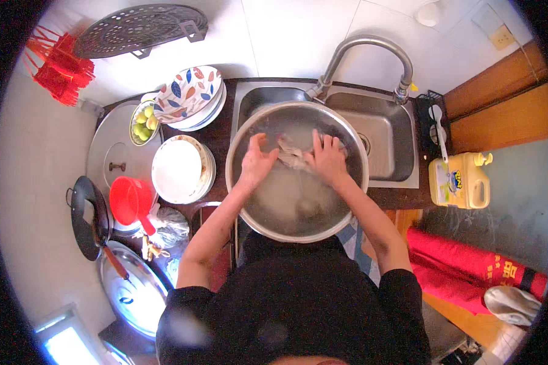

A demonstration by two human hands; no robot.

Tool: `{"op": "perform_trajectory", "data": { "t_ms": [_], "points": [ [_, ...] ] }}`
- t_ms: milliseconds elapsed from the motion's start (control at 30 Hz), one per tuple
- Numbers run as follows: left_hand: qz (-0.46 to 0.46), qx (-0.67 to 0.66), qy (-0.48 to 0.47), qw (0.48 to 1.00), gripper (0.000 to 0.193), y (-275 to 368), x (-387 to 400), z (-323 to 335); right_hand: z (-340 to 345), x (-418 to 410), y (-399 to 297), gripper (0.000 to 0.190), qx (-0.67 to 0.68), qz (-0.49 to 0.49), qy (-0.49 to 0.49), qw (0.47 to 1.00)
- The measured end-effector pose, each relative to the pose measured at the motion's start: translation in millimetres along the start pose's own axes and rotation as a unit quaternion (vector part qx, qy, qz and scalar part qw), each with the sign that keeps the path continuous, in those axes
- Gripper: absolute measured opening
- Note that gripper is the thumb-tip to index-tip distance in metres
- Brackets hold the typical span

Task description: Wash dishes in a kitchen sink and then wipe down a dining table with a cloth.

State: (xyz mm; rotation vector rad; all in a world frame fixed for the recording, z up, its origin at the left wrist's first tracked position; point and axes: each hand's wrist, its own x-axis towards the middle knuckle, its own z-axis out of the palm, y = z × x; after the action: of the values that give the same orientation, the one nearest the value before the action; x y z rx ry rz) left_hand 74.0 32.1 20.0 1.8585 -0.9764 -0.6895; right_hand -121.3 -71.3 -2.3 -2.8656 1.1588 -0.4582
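Observation:
A large round metal basin (366, 159) of cloudy water sits over the front of the sink, close against my body. In the water lies a pale, limp, wet item (293, 155); whether it is cloth or food is unclear. My right hand (328, 157) is on this item, fingers bent over its right part and thumb at its near side. To the left, my left hand (258, 159) is held over the water with thumb and fingers apart, and nothing shows between them. The thumb points towards the item's left end.
Behind the basin is a double steel sink (392, 137) with a curved faucet (374, 40). Stacked plates (178, 169), patterned bowls (189, 96), a red dipper (130, 200) and a wok (89, 219) crowd the left. A yellow detergent jug (459, 180) stands right.

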Motion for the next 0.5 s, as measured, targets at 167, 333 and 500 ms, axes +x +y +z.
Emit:
{"op": "perform_trajectory", "data": {
  "t_ms": [167, 333, 500],
  "points": [
    [0.264, 0.22, -0.119, 0.931, 0.033, 3.6, -28.7, 7.0, 6.5, -12.9, -8.4, 0.072, -0.073, -0.005, -0.045, 0.996],
    [0.55, 0.319, -0.287, 0.717, 0.026, 0.8, -37.6, 40.7, 33.7, -6.1, 2.9, 0.057, -0.102, -0.039, 0.014, 0.994],
    [0.53, 0.348, -0.341, 0.694, 0.024, -37.1, -21.7, 72.5, 35.3, 4.7, 0.9, 0.041, -0.037, 0.006, -0.105, 0.994]
  ]
}}
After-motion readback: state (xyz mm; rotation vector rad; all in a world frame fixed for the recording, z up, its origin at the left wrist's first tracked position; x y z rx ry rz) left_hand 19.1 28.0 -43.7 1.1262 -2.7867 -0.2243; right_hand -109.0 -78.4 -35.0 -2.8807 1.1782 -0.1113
